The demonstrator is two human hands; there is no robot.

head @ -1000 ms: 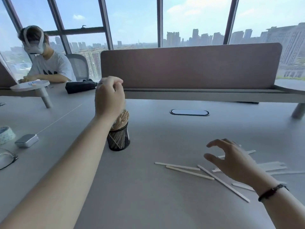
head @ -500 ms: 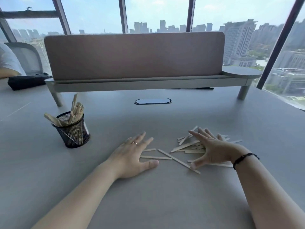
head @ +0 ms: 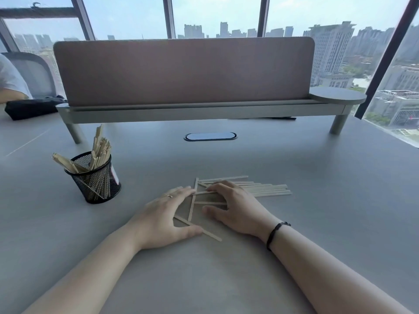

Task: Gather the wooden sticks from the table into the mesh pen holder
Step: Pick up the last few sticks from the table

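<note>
A black mesh pen holder stands at the left of the grey table, with several wooden sticks poking out of its top. Several more pale wooden sticks lie flat in a loose heap at the table's middle. My left hand rests flat on the table with fingers spread, its thumb on one slanted stick. My right hand lies palm down on the heap's left end, fingers curved over a few sticks. Between the two hands lie three crossed sticks. Neither hand has lifted a stick.
A brown desk divider on a raised grey shelf crosses the far side. An oval cable port sits in the table behind the heap. A black pouch and another person's sleeve are at the far left.
My two hands have drawn closer together and pushed the scattered sticks into a tighter heap. One second ago my left hand was up over the pen holder; now it is down on the table.
</note>
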